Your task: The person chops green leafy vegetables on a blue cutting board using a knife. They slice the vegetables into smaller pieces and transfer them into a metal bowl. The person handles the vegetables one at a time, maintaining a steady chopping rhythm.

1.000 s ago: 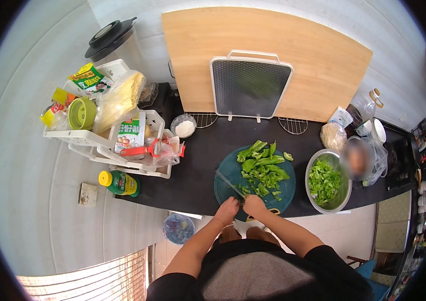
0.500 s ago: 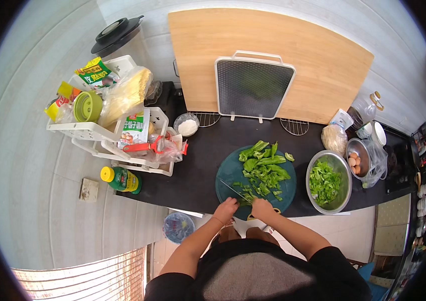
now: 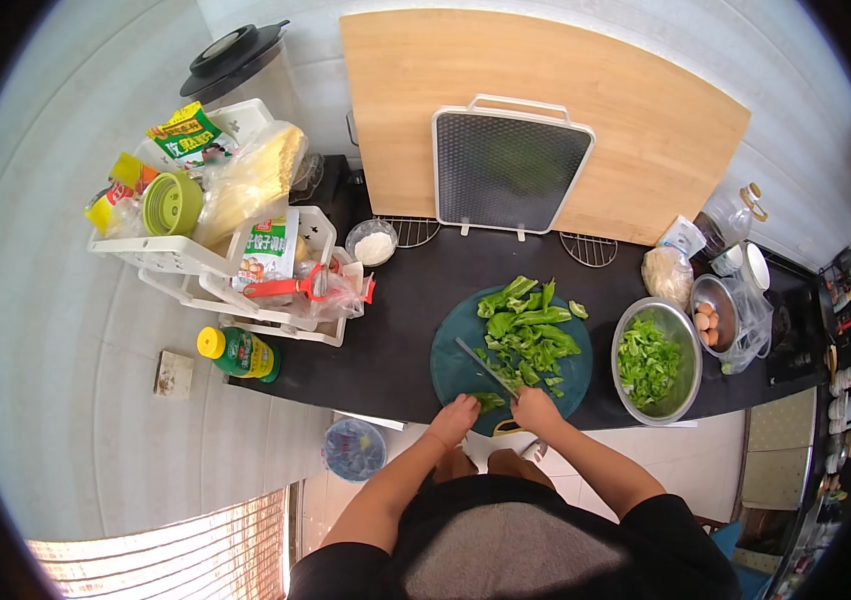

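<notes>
My right hand (image 3: 536,410) is closed round the handle of a kitchen knife (image 3: 485,367), at the near right part of a round dark green cutting board (image 3: 450,372). The blade slants away to the far left over the board, beside the cut pepper. My left hand (image 3: 455,419) is closed at the board's near left edge, its fingertips on a piece of green pepper (image 3: 489,401). Cut green peppers (image 3: 542,345) are heaped on the middle and right of the board, with longer pieces at the far side. A small pepper piece (image 3: 577,310) lies apart at the far right.
Right of the board stand a steel bowl (image 3: 691,375) of chopped greens and a smaller bowl (image 3: 728,300) with eggs. White baskets (image 3: 167,250) of packets and a yellow-capped bottle (image 3: 245,354) are at the left. Behind lean a framed board (image 3: 511,170) and a large wooden board (image 3: 645,120).
The knife has moved to the right, away from my left hand, with my right hand shifting slightly right. More of the pepper piece by my left fingers now shows.
</notes>
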The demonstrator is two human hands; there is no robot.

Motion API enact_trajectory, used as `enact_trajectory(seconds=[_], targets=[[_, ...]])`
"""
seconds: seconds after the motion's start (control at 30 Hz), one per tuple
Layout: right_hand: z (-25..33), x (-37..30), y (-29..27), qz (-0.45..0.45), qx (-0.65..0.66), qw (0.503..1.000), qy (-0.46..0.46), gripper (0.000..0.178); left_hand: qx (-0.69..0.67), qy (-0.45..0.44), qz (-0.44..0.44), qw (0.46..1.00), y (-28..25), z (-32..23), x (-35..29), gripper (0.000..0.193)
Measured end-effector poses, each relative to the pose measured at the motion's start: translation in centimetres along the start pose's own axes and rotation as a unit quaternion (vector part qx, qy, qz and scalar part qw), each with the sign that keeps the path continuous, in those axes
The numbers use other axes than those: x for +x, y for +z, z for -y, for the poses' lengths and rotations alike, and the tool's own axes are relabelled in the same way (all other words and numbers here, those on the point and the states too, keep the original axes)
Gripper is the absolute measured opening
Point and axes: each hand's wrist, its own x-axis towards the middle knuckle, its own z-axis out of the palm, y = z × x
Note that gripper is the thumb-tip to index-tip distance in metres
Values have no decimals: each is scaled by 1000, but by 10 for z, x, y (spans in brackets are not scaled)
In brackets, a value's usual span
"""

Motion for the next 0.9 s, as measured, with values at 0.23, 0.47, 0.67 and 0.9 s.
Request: enact_trajectory(seconds=[0.23, 0.47, 0.67, 0.9], targets=[[-2, -18, 7, 106, -84, 991, 3, 20, 17, 18, 24, 999, 10, 6, 5, 22], [24, 5, 39, 43, -58, 995, -65, 15, 10, 42, 8, 999, 13, 10, 0, 22], [12, 23, 29, -1, -39, 999, -33, 14, 2, 5, 5, 1000, 6, 9, -7, 27], [-5, -1, -13, -5, 2, 1000, 0, 18, -37, -26, -34, 998, 6, 7, 7, 25]])
